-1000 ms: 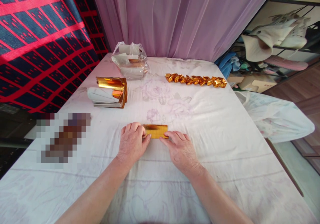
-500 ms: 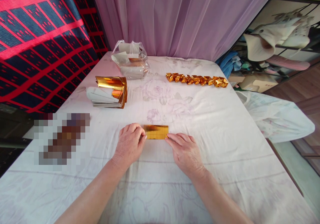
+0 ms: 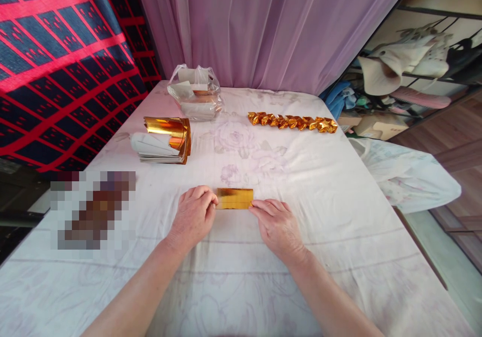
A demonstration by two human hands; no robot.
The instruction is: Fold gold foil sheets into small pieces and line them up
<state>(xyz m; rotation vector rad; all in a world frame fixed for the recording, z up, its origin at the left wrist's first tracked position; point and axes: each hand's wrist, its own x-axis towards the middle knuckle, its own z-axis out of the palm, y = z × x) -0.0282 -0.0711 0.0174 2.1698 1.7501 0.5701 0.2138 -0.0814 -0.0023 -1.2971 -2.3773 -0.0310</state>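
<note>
A folded strip of shiny gold foil paper (image 3: 235,199) lies flat on the cloth-covered table, between my two hands. My left hand (image 3: 194,211) pinches its left end, thumb against bent fingers. At the lower right corner my right hand (image 3: 276,224) grips the strip between thumb and fingertips. Faint crease lines run along the gold surface. Farther off to the left sits a bent stack of gold-and-white foil sheets (image 3: 160,146). A row of folded gold foil pieces (image 3: 291,121) stretches across the back right.
Against the purple curtain (image 3: 241,30), a clear plastic bag (image 3: 199,101) holds more paper. A blurred-out patch (image 3: 96,211) covers something at the table's left. Beyond the right edge are a white plastic bag (image 3: 410,176) and a cluttered shelf with a white hat (image 3: 380,76).
My hands keep their hold at both ends of the gold strip, with the left fingers shifted very slightly. The view has turned a little, so the right-hand background sits farther left.
</note>
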